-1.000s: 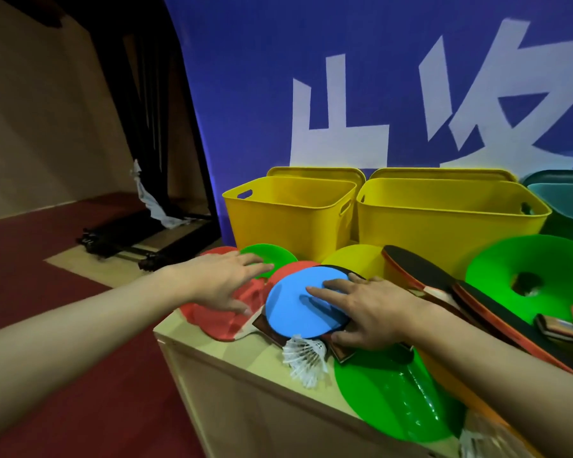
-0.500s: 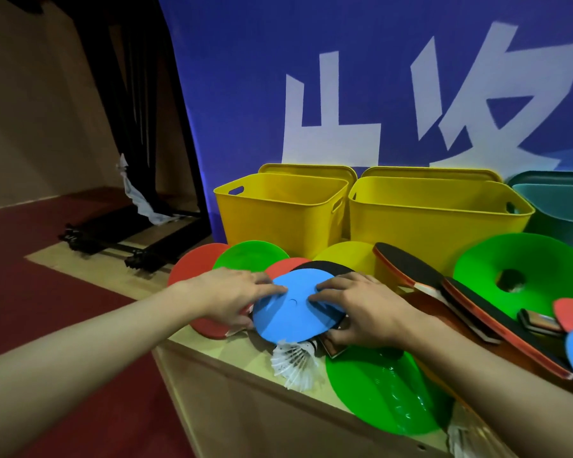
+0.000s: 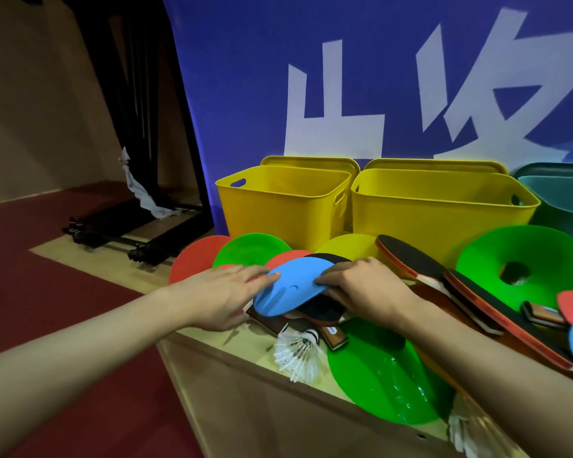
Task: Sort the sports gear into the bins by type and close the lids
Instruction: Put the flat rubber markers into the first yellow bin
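Two yellow bins (image 3: 444, 223) stand open at the back of the wooden table (image 3: 245, 385), w/ green discs (image 3: 387, 375) and paddles (image 3: 477, 292) in front. Your right hand (image 3: 366, 292) pinches the blue disc (image 3: 288, 289) by its right edge, tilted above a paddle; your left hand (image 3: 222, 292) lies flat, fingertips on its left edge. A shuttlecock (image 3: 296, 353) lies just below.

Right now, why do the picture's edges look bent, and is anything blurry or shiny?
Head view: the wide lens bows the blue banner and stretches both forearms near the borders; the green disc by the table edge shows wet-looking glare; the shuttlecock feathers and the blue disc between left hand and right hand look slightly soft.
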The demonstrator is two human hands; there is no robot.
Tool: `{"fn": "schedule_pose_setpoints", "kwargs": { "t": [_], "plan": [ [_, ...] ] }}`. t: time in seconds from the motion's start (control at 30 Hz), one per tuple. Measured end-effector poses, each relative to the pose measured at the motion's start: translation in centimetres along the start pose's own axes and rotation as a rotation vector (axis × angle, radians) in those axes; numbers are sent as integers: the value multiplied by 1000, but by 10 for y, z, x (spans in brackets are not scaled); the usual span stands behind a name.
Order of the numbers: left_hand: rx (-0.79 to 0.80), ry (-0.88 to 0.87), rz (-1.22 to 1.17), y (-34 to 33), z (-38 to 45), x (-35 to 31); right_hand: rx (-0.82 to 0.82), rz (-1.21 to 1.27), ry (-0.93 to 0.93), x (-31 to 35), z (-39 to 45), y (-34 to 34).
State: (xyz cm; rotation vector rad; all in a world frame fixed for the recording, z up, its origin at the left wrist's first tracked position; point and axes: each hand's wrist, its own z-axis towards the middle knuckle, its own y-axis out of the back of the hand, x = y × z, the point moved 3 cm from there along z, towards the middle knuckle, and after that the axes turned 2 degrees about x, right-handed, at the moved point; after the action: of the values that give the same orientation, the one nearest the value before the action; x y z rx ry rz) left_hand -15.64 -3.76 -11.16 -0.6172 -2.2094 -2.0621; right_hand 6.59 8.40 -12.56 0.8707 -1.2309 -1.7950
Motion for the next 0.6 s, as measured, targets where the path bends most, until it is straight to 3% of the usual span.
{"fn": "schedule_pose_setpoints", "kwargs": {
  "t": [0.3,0.5,0.6],
  "plan": [
    [45,242,128,-1,-22,42,-307,-14,-151,0,23,39],
    [81,281,116,-13,-31,65,-392,-56,-205,-9,58,81],
    [59,271,98,-12,-29,66,-509,-95,-175,-11,76,116]
  ]
}}
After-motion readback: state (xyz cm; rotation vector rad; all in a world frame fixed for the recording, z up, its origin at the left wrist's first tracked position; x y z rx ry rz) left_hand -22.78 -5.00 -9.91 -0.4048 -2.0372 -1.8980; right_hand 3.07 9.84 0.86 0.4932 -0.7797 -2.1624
